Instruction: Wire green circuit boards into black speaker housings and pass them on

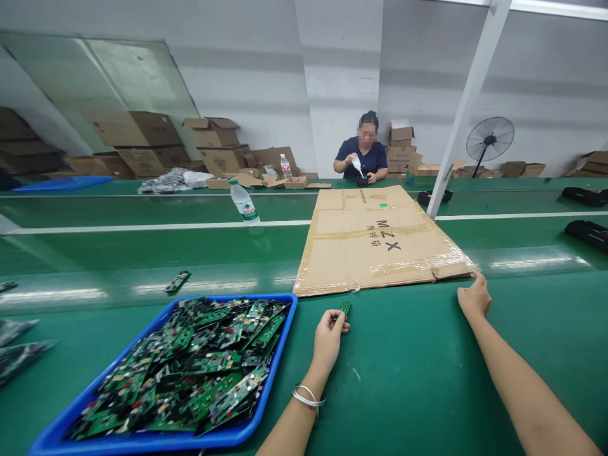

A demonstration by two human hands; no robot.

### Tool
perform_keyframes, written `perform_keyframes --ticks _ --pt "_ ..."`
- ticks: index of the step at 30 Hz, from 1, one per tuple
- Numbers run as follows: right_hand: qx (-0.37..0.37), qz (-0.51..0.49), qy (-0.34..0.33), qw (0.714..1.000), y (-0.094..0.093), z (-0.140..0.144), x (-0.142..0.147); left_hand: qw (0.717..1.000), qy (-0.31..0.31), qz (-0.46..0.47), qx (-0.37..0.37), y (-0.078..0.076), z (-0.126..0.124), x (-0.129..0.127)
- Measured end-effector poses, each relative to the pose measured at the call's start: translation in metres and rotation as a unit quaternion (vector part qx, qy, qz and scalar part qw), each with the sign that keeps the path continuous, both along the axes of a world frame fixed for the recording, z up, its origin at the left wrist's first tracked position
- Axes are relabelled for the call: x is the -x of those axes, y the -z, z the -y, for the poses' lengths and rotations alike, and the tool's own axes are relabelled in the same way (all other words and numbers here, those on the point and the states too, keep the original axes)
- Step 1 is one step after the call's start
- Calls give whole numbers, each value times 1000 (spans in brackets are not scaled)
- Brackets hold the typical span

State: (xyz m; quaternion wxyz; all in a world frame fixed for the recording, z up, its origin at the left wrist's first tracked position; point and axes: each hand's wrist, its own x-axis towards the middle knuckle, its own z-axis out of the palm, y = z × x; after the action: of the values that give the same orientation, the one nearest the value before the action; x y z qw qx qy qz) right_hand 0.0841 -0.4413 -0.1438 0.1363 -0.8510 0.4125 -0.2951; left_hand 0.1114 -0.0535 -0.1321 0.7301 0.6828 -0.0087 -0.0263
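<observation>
My left hand (327, 335) holds a small green circuit board (345, 309) just in front of the near edge of a flattened cardboard sheet (375, 240) that lies on the green table. My right hand (474, 296) grips the sheet's near right corner. A blue tray (280, 354) heaped with several green circuit boards (199, 364) sits to the left of my left hand. One loose circuit board (177, 282) lies on the table beyond the tray.
A water bottle (244, 202) stands on the table's middle strip. Across the table a person in a dark top (361, 158) handles a white bottle. A white post (468, 104) rises at the right. Cardboard boxes (142, 139) and a fan (489, 140) line the back wall.
</observation>
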Motion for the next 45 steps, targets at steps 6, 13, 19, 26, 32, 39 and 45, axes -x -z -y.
perform_keyframes --ticks 6,13,19,26,32,39,45 --pt "7 -1 5 1000 4 3 1 1000 0 0 -1 0 0 0" --pt "32 -16 5 999 4 3 -1 1000 -1 0 -1 1 0 0" --pt "67 -42 -9 997 6 2 0 1000 -2 5 -1 3 0 -1" --pt "147 -122 -134 972 7 -5 -2 1000 2 7 -1 4 0 -1" --pt "177 -158 -136 962 11 -2 -3 1000 0 11 -4 6 -1 -2" --pt "216 -203 -177 939 11 5 -6 1000 2 10 -8 5 -1 -1" --pt "244 -235 -199 920 10 7 -17 1000 3 9 -6 7 -1 -2"
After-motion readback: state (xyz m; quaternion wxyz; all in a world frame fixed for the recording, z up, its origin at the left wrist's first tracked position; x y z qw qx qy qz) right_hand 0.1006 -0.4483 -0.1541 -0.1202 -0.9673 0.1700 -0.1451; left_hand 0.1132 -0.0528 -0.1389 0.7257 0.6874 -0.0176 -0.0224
